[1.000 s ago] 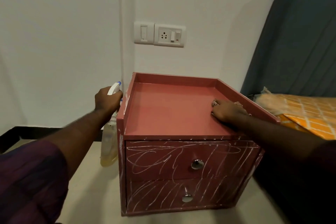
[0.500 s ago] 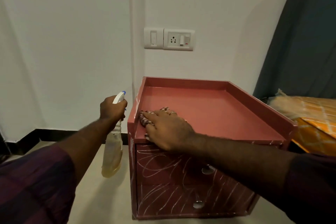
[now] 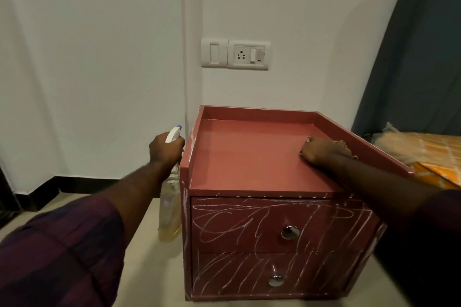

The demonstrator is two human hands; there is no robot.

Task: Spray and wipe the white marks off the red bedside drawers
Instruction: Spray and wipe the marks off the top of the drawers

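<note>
the red bedside drawers (image 3: 249,162) stand on the floor by the wall, with white marks (image 3: 224,222) across both fronts. the left hand (image 3: 164,151) grips the spray bottle (image 3: 171,214) at its neck; it is probably light, slick plastic. the right hand (image 3: 324,153) rests on the top over a barely visible, soft cloth (image 3: 340,142); whether it grips cannot be told.

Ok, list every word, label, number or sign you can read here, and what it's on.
No readable text anywhere.
Clear plastic spray bottle: no label shows.
White wall switch and socket plate: no lettering legible.
Red bedside drawers: the white marks are scribbles, not letters.
</note>
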